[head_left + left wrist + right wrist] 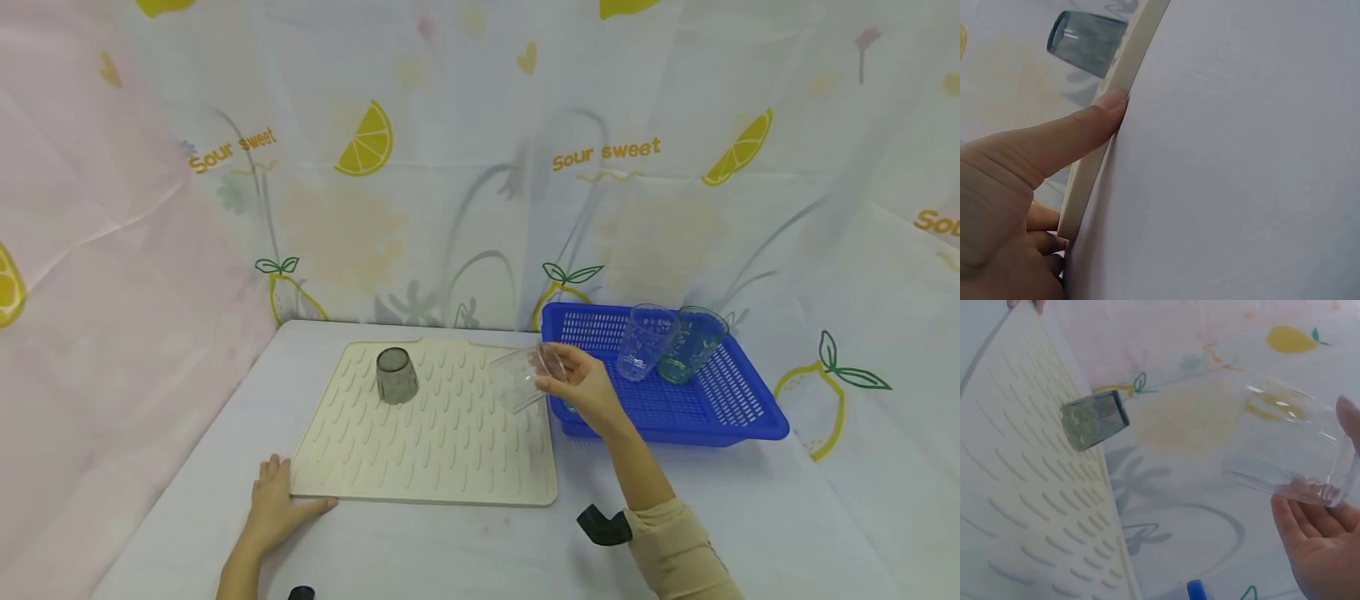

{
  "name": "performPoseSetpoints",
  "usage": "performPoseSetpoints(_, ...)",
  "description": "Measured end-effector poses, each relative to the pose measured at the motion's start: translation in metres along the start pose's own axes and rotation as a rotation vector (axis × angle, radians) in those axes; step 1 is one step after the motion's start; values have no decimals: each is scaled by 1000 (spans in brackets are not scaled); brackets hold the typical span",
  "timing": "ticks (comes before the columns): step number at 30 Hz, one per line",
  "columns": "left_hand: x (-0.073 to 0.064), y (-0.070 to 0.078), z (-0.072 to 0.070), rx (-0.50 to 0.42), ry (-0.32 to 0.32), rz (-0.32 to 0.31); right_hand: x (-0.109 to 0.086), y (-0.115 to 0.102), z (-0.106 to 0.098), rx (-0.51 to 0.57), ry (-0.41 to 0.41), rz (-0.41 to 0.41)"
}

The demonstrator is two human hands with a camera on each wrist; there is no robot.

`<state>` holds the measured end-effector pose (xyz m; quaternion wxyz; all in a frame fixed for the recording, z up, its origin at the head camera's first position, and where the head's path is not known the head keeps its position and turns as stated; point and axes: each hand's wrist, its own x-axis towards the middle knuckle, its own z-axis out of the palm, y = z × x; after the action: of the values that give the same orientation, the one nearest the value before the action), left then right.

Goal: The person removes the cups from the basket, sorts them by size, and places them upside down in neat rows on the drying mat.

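Observation:
My right hand holds a clear glass by its base end, between thumb and fingers. The glass is tilted on its side above the right part of a cream ridged drying mat. In the right wrist view, the same clear glass points away from the fingers. My left hand rests at the mat's near left corner; its thumb lies along the front edge and the fingers touch the side. A grey tinted glass stands upside down on the mat, apart from both hands.
A blue plastic basket stands right of the mat, behind my right forearm. Inside lean a clear glass and a greenish glass; part of another shows behind my hand. A lemon-print cloth hangs behind the white table.

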<state>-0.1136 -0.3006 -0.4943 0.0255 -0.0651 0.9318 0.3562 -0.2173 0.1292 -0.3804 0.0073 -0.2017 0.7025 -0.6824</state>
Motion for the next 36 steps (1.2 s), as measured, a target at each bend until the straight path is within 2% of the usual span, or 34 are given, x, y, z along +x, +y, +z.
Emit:
performPoseSetpoints(6,-1,-2,1,-14,22,27,8,2,5,-6,-12,4)
performPoseSetpoints(12,-1,-3,3,-27,36,44,18,8,11,-81,-12,-9)
performPoseSetpoints(22,-1,-3,2,-28,33,31,32,5,27,-197,-39,9)
performPoseSetpoints(31,-1,-2,2,-25,29,18,51,22,35,-233,-60,-14)
performPoseSetpoints(36,-2,-1,1,-38,38,23,53,11,46,-244,-86,-34)
